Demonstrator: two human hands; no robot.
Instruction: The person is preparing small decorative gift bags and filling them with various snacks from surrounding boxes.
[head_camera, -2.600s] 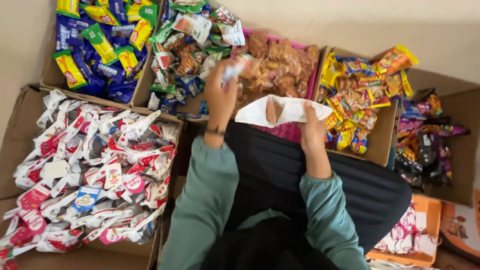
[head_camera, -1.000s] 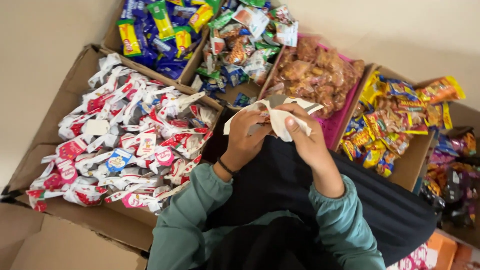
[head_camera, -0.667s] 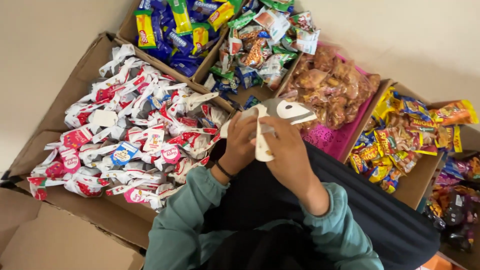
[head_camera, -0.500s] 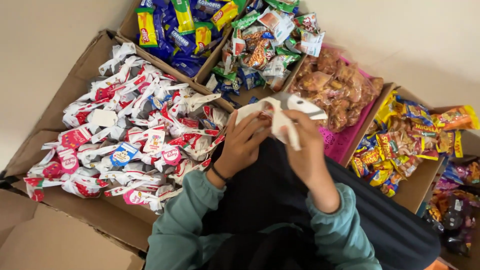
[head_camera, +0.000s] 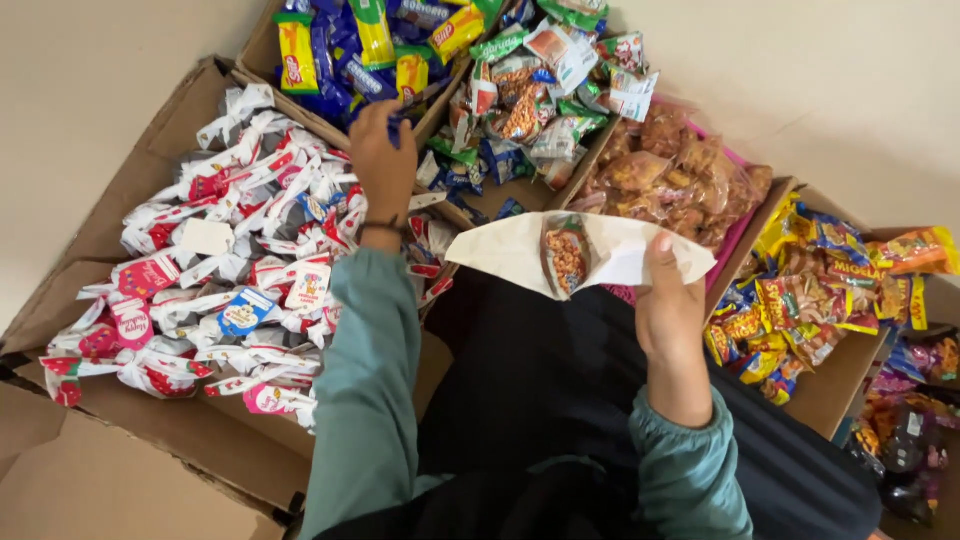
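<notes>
Since half a second ago our left hand (head_camera: 383, 150) left the white bag (head_camera: 590, 255) for the blue packets (head_camera: 345, 75) upper left, fingers clamped on one. Our right hand (head_camera: 668, 310) pinches the bag mid-frame.

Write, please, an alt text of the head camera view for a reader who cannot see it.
The person's right hand holds open a white paper bag with a snack packet inside, while the left hand reaches into a cardboard box of blue and yellow snack packets. Around them stand more boxes: white and red packets, mixed wrappers, and brown fried snacks in clear bags.
</notes>
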